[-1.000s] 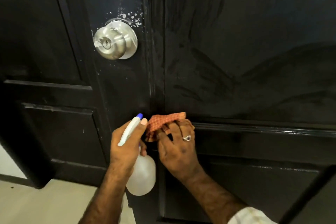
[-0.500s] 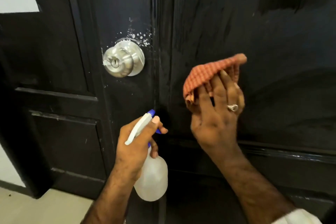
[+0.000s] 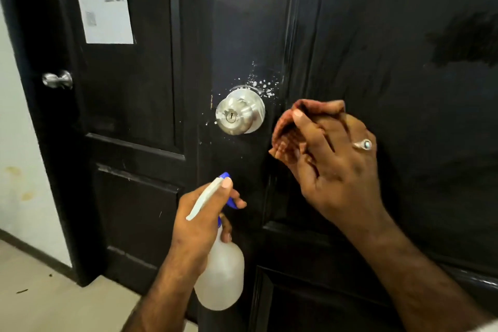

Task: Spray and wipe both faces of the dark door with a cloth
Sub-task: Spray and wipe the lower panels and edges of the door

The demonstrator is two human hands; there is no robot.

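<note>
Since half a second ago the cloth [image 3: 291, 127] has been swept left across the dark door [image 3: 404, 89], from the middle of the big panel over to the raised edge just right of the door knob [image 3: 239, 115]; the bottle hand has barely been shifted. So now the orange checked cloth is bunched under the right hand [image 3: 334, 159], whose fingers are curled over it and pressed against the door face, thumb tip up on top of the fold. A ring [image 3: 363, 144] is worn on that hand. Lower left of it, well apart from the cloth, the spray bottle [image 3: 219, 275] is gripped by the left hand [image 3: 199, 221] round its neck, index finger laid along the white-and-blue spray head, nozzle aimed at the door below the knob. White droplets [image 3: 262, 86] are left speckled just above and right of the knob. Further left, a second dark door with a paper notice [image 3: 103, 0] and a small handle [image 3: 57, 79] can be seen.
</note>
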